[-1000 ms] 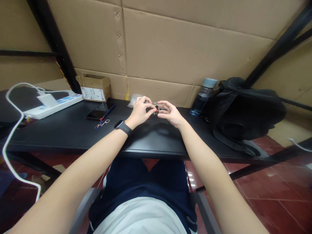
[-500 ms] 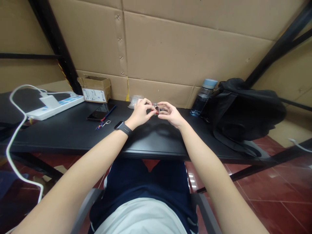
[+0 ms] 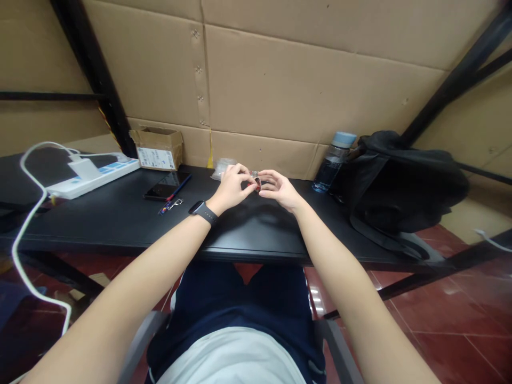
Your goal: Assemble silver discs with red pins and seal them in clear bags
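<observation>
Both hands meet above the far middle of the black table (image 3: 120, 224). My left hand (image 3: 231, 186), with a dark watch on its wrist, pinches a small shiny object with a red part (image 3: 257, 183). My right hand (image 3: 280, 188) pinches the same small object from the other side. The object is too small to name. A clear plastic bag (image 3: 222, 165) lies just behind my left hand.
On the left of the table lie a phone (image 3: 165, 186), a blue pen, a small key ring (image 3: 170, 205), a cardboard box (image 3: 158, 147) and a white power strip (image 3: 92, 175) with a cable. A water bottle (image 3: 334, 161) and black backpack (image 3: 404, 181) stand at the right. Cardboard walls stand behind.
Both hands stay pinched on the small object and shift only slightly; the view has tilted a little.
</observation>
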`<state>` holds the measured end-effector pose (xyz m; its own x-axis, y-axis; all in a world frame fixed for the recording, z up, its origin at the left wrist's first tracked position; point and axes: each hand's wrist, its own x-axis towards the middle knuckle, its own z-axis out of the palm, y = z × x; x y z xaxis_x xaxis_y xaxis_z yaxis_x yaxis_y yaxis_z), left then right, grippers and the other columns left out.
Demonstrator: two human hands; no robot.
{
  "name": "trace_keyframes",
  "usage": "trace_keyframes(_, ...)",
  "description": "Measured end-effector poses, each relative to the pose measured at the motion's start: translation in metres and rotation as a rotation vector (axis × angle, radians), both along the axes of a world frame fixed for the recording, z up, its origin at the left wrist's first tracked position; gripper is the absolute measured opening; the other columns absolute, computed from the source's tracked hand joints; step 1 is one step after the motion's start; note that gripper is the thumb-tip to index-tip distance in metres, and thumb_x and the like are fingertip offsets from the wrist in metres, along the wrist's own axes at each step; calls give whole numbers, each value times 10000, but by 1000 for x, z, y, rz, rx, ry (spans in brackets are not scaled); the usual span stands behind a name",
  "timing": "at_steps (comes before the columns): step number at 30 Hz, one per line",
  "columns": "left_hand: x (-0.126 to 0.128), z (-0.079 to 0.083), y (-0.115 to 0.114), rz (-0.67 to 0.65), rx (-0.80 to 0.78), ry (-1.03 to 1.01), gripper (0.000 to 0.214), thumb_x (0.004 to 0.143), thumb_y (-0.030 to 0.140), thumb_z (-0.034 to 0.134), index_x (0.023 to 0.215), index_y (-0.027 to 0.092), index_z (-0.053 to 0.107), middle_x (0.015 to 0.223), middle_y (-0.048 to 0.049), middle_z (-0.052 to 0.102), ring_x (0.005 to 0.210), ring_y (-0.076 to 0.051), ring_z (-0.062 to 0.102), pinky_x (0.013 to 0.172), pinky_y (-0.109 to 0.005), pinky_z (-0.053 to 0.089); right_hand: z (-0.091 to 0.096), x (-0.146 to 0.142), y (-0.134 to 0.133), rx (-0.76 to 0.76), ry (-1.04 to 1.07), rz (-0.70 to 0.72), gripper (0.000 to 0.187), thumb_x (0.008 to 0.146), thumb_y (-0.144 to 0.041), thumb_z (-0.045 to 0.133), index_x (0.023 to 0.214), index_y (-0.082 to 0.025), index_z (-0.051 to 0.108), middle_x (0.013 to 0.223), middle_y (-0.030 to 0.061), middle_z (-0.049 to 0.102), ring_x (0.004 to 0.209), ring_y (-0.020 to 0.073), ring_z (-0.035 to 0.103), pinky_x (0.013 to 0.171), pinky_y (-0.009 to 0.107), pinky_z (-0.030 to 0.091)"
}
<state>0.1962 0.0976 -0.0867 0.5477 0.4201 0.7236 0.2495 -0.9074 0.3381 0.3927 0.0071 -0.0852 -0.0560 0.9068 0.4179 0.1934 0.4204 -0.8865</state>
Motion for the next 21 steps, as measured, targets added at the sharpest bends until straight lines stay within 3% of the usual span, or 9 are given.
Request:
trace_keyframes(13,1,0,-1,-25,-86,26,100,922,330,699,933,282,786,1017,-15,775,1083,-276,606,1011,-471,363,0,2,0,5,-5,-7,653,640,-360,933,1212,-271,631,1225,58,671,949,194,681,991,416,564)
trace_keyframes(21,1,1,-1,-84,-107,-25,81,886,315,730,916,256,777,976,-23,772,1015,-254,646,967,-416,443,0,1,0,-5,-15,-6,651,639,-357,936,1209,-274,635,1233,58,672,953,193,681,982,409,568)
